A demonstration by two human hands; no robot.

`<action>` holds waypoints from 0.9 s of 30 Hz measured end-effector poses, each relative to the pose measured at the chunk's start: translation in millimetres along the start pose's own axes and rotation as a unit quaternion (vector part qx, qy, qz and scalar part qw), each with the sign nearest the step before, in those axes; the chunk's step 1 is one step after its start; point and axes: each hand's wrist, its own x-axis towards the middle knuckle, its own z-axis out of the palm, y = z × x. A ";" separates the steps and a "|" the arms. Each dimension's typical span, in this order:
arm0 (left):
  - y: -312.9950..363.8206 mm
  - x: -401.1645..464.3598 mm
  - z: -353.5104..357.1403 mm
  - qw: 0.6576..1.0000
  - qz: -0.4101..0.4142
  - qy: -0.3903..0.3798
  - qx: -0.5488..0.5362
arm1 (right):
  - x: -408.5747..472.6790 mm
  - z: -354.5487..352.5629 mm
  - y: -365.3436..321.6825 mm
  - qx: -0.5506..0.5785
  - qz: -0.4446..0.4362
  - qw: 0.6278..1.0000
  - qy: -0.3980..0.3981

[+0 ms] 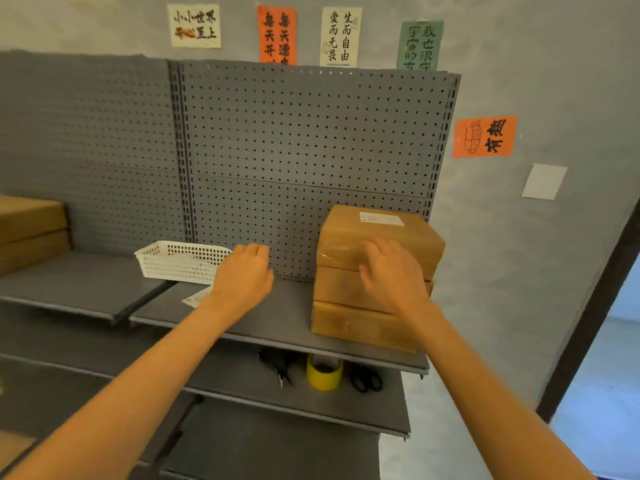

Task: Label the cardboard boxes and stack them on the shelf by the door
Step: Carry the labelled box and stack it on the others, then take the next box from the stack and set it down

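Three cardboard boxes [374, 282] stacked at the right end of the grey shelf [277, 320], against the pegboard [304, 143]; white label [381, 218] on the top one. Right hand [391, 271] in front of the stack, fingers loosely spread, gripping nothing; contact with the boxes unclear. Left hand [244, 275] above the shelf, relaxed, empty. White basket [180, 259] to the left. Yellow tape roll [323, 374] and black scissors [366, 379] on the shelf below.
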 end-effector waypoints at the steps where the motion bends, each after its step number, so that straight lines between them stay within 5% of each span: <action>1: -8.6 -16.6 -3.4 1.000 -0.007 -0.007 0.013 | -9.3 1.9 -13.1 0.009 -0.012 1.000 -0.014; 12: -125.3 -177.7 -70.2 0.982 -0.148 -0.051 0.105 | -58.2 4.0 -175.1 0.068 -0.155 0.980 -0.100; 27: -342.5 -253.5 -134.7 0.956 -0.224 -0.036 0.187 | -3.1 37.7 -420.4 0.137 -0.279 0.944 -0.109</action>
